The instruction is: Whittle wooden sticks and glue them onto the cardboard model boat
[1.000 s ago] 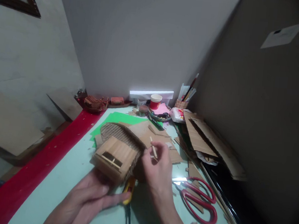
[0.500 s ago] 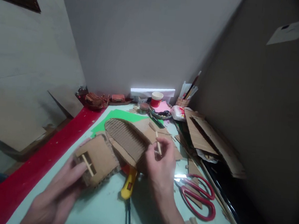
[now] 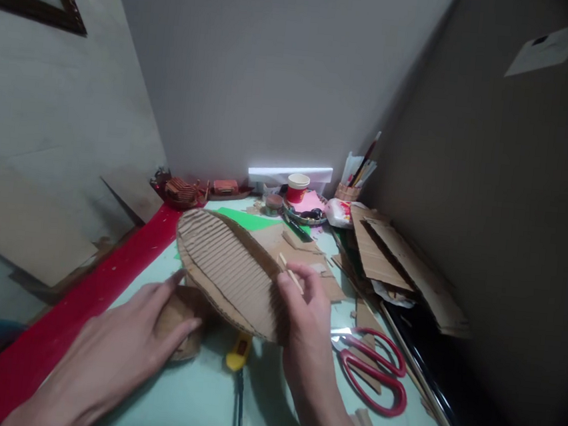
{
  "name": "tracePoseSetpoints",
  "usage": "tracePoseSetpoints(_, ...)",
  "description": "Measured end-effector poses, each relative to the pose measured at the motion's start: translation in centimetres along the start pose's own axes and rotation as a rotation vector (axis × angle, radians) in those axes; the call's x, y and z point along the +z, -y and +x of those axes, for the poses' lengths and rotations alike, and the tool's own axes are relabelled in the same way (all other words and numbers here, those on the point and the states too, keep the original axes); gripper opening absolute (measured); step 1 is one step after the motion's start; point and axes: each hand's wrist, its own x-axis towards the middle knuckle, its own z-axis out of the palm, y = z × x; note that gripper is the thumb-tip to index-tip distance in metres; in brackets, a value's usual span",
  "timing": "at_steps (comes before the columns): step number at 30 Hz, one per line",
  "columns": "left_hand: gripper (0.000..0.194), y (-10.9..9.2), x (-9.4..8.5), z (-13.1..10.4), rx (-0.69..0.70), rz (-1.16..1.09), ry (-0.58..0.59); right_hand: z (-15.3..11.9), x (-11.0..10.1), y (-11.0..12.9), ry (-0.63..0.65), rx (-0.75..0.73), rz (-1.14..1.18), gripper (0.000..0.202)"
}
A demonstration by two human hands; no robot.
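My right hand point(image 3: 308, 306) is closed at the near right end of a boat-shaped cardboard hull point(image 3: 229, 264), with its ribbed inside showing. The same hand pinches a thin pale wooden stick point(image 3: 291, 272) between thumb and fingers. The hull is tilted above the table. My left hand point(image 3: 147, 327) spans a small cardboard piece point(image 3: 173, 316) low on the left, thumb and fingers on either side of it. Much of that piece is hidden by the hand and the hull's shadow. Partly under the hull lies a yellow-handled tool point(image 3: 239, 355) with a dark cord.
Red-handled scissors point(image 3: 374, 369) lie right of my right hand. Stacked cardboard point(image 3: 385, 249) and a dark glossy panel point(image 3: 448, 383) line the right side. A red paper cup point(image 3: 297, 187), a brush holder point(image 3: 347, 192) and small model boats point(image 3: 180, 189) stand at the back.
My right hand has taken hold of the hull and lifted and tilted it leftward, keeping the stick. My left hand has turned over and lowered the cardboard piece with the cut-out window.
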Motion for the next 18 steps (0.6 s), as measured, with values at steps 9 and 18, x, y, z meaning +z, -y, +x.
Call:
tracePoseSetpoints(9,0.070,-0.3,0.5,1.0,0.104,0.268,-0.054,-0.7,-0.1,0.3,0.028,0.077,0.303,0.045)
tracePoseSetpoints(18,0.025,1.3,1.7,-1.9,0.347,0.199,-0.686,-1.2,0.7,-0.3,-0.003,-0.013,0.260,0.041)
